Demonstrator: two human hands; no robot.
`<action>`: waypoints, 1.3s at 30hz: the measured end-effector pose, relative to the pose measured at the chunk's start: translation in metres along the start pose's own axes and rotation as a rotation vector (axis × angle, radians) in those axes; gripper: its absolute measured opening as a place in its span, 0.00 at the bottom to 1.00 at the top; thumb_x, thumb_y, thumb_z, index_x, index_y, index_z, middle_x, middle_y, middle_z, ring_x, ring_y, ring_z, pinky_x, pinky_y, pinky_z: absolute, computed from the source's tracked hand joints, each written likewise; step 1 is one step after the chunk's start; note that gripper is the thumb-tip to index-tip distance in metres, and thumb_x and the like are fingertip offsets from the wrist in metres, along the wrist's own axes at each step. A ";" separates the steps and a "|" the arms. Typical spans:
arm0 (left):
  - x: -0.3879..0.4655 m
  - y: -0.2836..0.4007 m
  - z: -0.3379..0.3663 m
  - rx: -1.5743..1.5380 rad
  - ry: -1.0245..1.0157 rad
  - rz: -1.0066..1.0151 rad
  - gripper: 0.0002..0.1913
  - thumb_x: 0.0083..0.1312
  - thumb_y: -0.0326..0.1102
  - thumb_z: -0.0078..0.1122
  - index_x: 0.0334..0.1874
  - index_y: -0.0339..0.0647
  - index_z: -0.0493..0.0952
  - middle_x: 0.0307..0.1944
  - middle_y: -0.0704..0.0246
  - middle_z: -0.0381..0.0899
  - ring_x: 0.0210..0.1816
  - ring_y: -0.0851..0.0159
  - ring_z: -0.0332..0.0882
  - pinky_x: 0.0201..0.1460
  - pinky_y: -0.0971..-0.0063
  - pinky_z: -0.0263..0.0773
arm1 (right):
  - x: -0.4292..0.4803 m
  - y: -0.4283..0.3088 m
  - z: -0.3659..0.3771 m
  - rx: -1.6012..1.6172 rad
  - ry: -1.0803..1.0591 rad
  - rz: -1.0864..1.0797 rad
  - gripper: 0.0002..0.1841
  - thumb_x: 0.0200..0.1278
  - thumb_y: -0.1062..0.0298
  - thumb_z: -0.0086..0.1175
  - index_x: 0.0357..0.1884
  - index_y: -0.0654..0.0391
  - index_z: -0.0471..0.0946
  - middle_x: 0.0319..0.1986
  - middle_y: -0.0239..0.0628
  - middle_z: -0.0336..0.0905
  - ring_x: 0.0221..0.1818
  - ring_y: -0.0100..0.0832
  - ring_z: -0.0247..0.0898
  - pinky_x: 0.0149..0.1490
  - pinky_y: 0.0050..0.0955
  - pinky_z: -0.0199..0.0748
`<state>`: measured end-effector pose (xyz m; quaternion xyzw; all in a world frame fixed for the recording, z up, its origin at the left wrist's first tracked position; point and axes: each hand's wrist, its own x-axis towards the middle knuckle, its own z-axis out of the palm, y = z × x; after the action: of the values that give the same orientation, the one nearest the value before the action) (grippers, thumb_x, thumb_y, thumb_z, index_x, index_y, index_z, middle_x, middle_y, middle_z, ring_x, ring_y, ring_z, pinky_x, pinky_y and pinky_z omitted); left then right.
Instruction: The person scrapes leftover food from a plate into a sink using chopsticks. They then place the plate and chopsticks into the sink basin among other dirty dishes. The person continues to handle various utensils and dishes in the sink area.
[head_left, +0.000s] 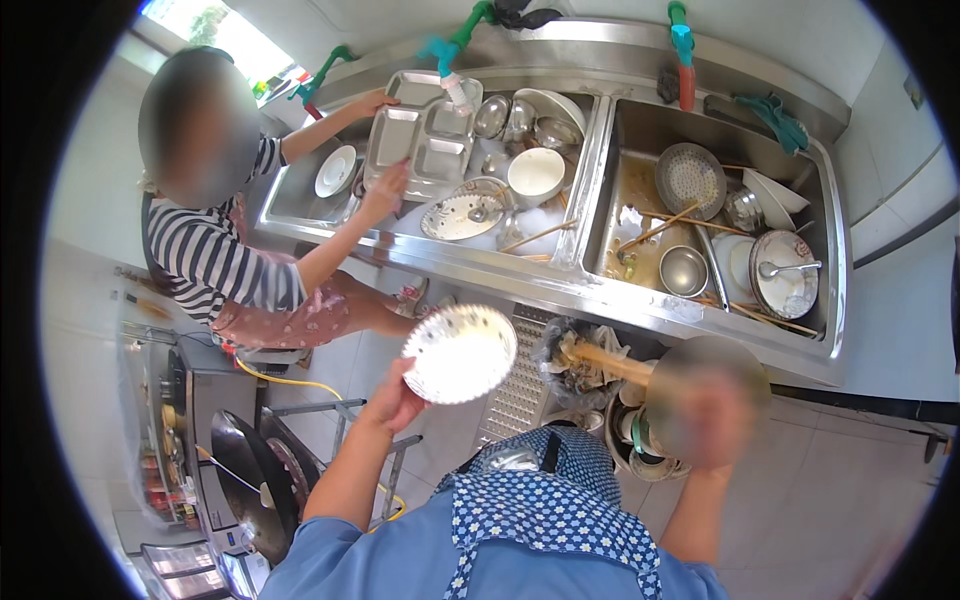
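My left hand (394, 397) grips the edge of a white bowl (459, 360) with a scalloped, dark-spotted rim, held in front of me above the floor. The bowl's inside is washed out by glare. On the right, my right hand (712, 420) is raised and largely blurred. A pale wooden utensil (611, 362), possibly a bundle of chopsticks, runs from it to the left. Its tip overlaps a bin (559, 367) lined with a plastic bag and holding crumpled waste. Where the utensil meets my fingers is hidden by the blur.
The right sink basin (619, 172) holds a perforated strainer (690, 180), bowls, chopsticks and brownish water. Suds and dishes fill the middle basin. To the left, a person (225, 247) holds a steel compartment tray (397, 139). A wok (251, 480) stands lower left; a pot of dishes (619, 442) sits beneath my right hand.
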<state>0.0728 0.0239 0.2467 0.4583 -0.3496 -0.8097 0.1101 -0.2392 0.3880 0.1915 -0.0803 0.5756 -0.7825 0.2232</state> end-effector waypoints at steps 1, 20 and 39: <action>0.001 0.015 0.010 -0.005 0.025 0.093 0.32 0.70 0.48 0.52 0.71 0.38 0.63 0.65 0.61 0.73 0.64 0.59 0.74 0.65 0.62 0.71 | 0.007 -0.018 0.006 -0.355 0.039 -0.252 0.10 0.74 0.65 0.48 0.44 0.58 0.79 0.34 0.30 0.78 0.33 0.22 0.72 0.35 0.22 0.70; 0.262 0.146 0.041 0.579 0.186 0.219 0.23 0.75 0.48 0.46 0.60 0.37 0.73 0.45 0.58 0.82 0.35 0.62 0.83 0.36 0.71 0.82 | 0.141 -0.013 0.009 -0.908 0.217 -0.730 0.10 0.68 0.72 0.55 0.50 0.60 0.78 0.47 0.49 0.76 0.46 0.52 0.76 0.49 0.42 0.76; 0.255 0.102 0.038 1.224 0.869 0.662 0.30 0.68 0.47 0.63 0.57 0.22 0.71 0.45 0.54 0.78 0.44 0.57 0.79 0.46 0.69 0.79 | 0.146 -0.044 -0.027 -1.039 0.419 -0.896 0.13 0.71 0.76 0.50 0.55 0.64 0.74 0.50 0.55 0.72 0.53 0.53 0.71 0.59 0.43 0.71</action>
<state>-0.1148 -0.1600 0.1577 0.5833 -0.7728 -0.1512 0.1992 -0.3903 0.3574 0.2049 -0.2526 0.8163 -0.4229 -0.3017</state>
